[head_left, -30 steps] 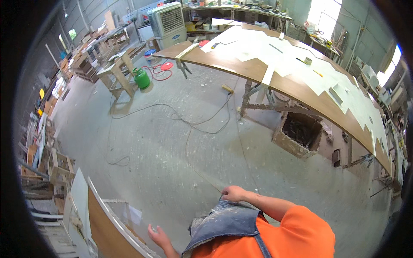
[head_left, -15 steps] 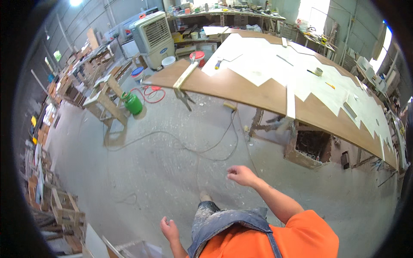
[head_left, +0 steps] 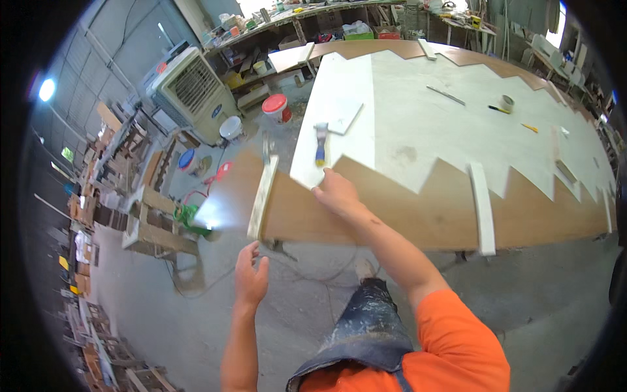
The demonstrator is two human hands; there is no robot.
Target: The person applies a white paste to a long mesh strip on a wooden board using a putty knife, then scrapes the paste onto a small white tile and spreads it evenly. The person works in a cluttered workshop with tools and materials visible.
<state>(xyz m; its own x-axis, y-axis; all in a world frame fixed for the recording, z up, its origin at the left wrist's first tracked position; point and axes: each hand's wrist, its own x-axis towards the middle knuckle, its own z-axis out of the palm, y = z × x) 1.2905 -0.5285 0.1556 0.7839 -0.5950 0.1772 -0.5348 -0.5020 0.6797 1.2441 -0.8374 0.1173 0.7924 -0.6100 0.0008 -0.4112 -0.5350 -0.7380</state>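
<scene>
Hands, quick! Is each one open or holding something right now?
Left hand: open, seemingly empty, near the pale strip.
Right hand: open, seemingly empty, near the blue-handled scraper.

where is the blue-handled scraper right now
In the head view, the blue-handled scraper lies on the left end of the white surface, just left of the small white panel and just ahead of the right hand.
</scene>
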